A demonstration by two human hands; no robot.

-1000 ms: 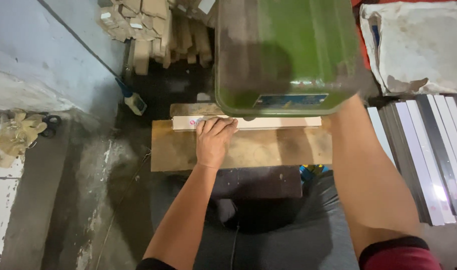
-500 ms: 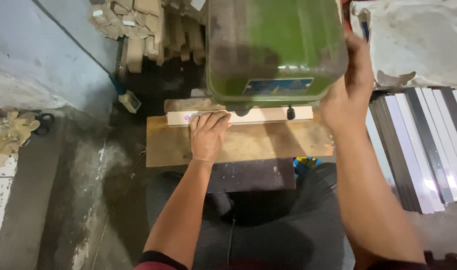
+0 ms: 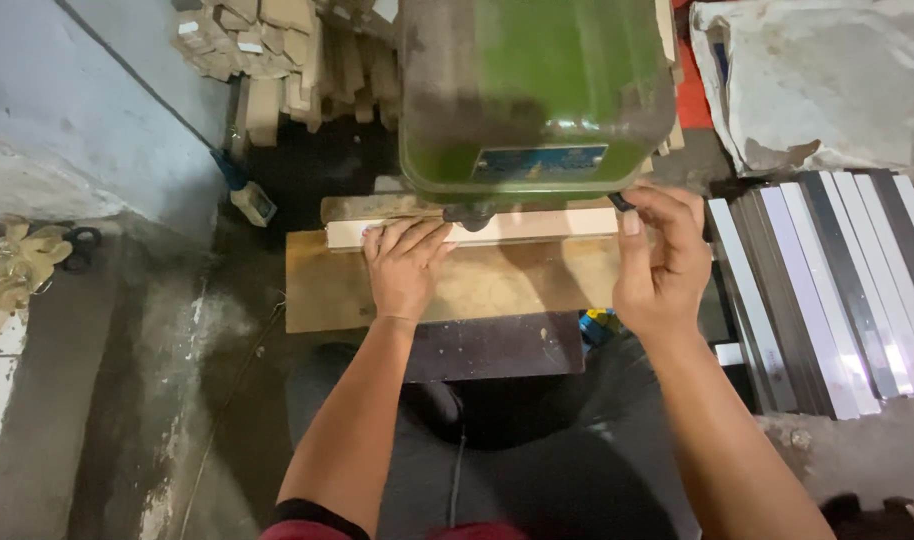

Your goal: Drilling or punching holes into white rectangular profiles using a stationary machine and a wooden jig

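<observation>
Strip: we judged the pale wooden strip [image 3: 497, 228] light, stiff, best pinned flat near its left end.
Left hand [image 3: 405, 268]: fingers flat, pressed together on it.
Right hand [image 3: 662, 262]: fingers pinching a small dark lever [image 3: 622, 202] at the green machine [image 3: 532, 95].

A pile of wood blocks [image 3: 277, 60] lies upper left; long flat strips [image 3: 837, 290] lie at right; a grey sack [image 3: 827, 80] upper right.

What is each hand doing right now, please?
Left hand: open, flat on the pale wooden strip.
Right hand: fingers closed on a small dark handle.
</observation>
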